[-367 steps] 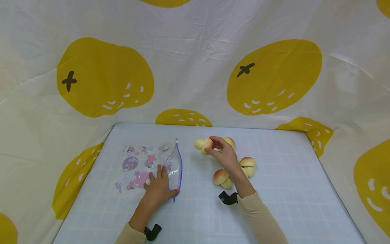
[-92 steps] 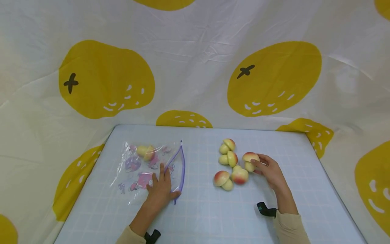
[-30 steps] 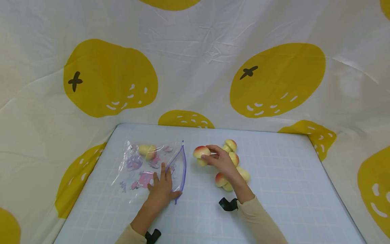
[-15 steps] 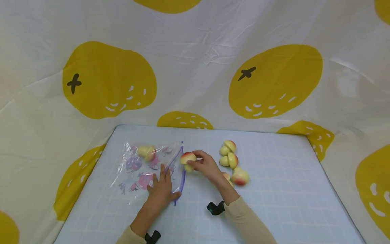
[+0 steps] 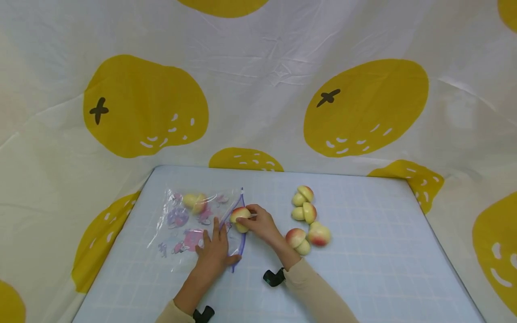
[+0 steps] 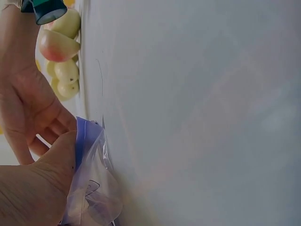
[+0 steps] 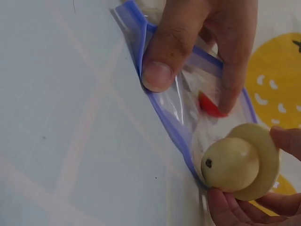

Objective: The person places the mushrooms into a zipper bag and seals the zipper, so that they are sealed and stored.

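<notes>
Left wrist view: zip bag (image 6: 101, 200), cut off below. Head view: right sleeve (image 5: 319, 294) and left sleeve (image 5: 173, 315), likewise truncated.

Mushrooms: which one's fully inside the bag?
The mushroom inside the clear bag, near its far edge; the right hand holds another at the mouth; four lie outside.

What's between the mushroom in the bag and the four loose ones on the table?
In the head view, the bag's purple zip edge, the held mushroom and the right hand lie between them.
</notes>
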{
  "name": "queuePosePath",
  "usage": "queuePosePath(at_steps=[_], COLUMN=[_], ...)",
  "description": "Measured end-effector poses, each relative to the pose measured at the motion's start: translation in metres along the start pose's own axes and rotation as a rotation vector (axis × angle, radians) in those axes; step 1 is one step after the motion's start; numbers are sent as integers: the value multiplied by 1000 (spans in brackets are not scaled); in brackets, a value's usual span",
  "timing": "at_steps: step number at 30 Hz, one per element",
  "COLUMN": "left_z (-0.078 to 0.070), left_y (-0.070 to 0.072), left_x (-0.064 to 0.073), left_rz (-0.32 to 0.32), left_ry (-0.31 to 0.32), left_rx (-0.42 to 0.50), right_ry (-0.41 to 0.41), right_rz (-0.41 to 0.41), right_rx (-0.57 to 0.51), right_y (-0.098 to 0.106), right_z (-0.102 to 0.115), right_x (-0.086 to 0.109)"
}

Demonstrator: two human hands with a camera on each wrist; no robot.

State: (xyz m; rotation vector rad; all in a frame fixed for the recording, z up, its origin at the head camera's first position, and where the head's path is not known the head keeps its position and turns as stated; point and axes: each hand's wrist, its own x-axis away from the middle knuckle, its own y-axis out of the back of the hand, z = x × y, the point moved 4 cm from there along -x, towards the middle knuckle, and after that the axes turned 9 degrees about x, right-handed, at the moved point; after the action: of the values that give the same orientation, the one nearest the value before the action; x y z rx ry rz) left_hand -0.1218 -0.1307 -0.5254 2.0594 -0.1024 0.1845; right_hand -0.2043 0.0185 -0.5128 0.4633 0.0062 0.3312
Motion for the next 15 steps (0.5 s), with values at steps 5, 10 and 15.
queuePosePath(at_steps=[5,10,15], left_z=[0,0,-1], left_y=[1,1,2], left_x=[0,0,2], left_rz=[-13,-24,-28], left_ry=[-22,-44,-43], left_rx=[0,-21,-13], right_ry=[28,57,31], right_rz=[-56,-110,-124], right_rx=[85,101,59], right_y=[-3,-7,-14], right_z=[0,-2,-3], right_x=[-6,-11,-14])
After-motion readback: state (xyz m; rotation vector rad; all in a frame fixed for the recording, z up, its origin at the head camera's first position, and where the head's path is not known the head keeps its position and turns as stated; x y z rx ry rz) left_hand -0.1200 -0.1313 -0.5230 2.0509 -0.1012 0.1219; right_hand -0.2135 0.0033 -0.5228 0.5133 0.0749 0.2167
